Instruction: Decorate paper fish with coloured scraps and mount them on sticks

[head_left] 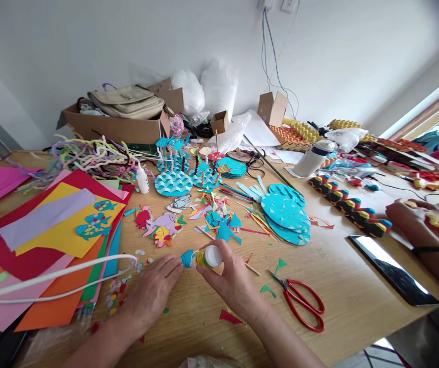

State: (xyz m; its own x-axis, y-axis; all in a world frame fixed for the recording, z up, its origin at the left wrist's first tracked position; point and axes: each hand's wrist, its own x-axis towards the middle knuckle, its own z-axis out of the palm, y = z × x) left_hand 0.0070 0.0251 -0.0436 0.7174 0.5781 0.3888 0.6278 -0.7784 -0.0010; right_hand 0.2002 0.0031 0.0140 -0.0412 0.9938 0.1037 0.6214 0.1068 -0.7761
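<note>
White btl (208, 257) in R grip (233, 280), tip nr blue cutout (187, 258)

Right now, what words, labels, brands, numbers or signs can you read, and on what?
None legible.
Bottle in the right hand: yellow-and-green label, print too small and blurred to read.
Small white bottle standing on the table: faint marks on its side, too small to read.
</note>
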